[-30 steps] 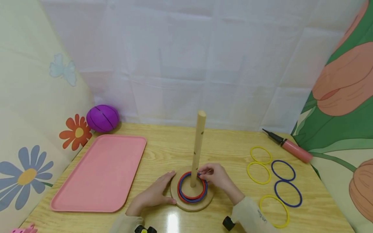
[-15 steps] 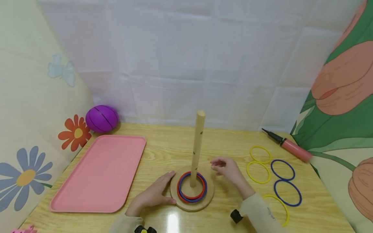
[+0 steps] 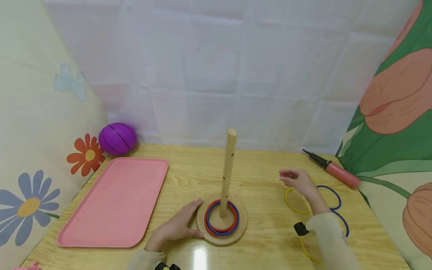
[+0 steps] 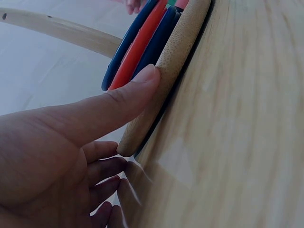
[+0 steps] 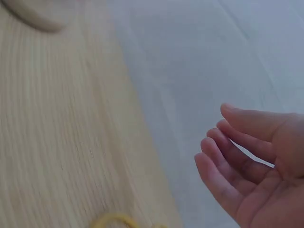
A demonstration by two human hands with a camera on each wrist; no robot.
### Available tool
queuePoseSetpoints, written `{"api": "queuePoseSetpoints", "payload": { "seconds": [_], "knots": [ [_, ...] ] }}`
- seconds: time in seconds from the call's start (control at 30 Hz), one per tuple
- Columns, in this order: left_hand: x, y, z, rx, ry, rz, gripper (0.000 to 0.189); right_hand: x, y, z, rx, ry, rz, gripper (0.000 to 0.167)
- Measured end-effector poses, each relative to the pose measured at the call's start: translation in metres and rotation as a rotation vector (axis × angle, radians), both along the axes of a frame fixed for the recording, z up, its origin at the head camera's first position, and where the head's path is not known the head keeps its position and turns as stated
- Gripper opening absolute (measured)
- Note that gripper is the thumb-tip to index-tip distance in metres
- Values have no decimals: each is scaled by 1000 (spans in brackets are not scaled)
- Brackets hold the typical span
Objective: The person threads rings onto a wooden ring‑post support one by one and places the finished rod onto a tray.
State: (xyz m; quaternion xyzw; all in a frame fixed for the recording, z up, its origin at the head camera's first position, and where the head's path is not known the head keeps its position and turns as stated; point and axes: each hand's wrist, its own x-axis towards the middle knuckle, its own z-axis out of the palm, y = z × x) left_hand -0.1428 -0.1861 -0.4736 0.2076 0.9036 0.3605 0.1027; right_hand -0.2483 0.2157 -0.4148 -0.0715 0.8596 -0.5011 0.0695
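Note:
A round wooden base (image 3: 242, 227) with an upright wooden post (image 3: 228, 168) stands mid-table. Stacked around the foot of the post are red (image 4: 136, 52) and blue (image 4: 124, 45) rings. My left hand (image 3: 179, 225) rests against the base's left edge, thumb spread away from the fingers; in the left wrist view the thumb tip lies on the rim and the other fingertips sit beside it. Over on the right, my right hand (image 3: 301, 183) hovers above the loose rings with nothing in it, fingers loosely bent. Below it lies a yellow ring (image 3: 297, 211), partly covered.
Blue rings (image 3: 340, 198) and another yellow ring (image 3: 308, 256) lie on the right, partly behind the forearm. A pink hand pump (image 3: 342, 174) lies at the back right. To the left are a pink tray (image 3: 118, 202) and a purple ball (image 3: 117, 138) behind it.
My right hand has let go at the rings around the post and moved right, over the loose rings. The left hand stays at the base.

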Motion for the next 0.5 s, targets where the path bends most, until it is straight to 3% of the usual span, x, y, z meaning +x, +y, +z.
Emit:
{"api": "queuePoseSetpoints", "payload": {
  "seconds": [0.2, 0.5],
  "knots": [
    [0, -1, -1, -2, 5, 2, 105, -3, 26, -4, 152, 24, -41, 38],
    [1, 0, 1, 10, -24, 6, 104, -2, 55, -13, 308, -8, -85, 35]
  ]
}}
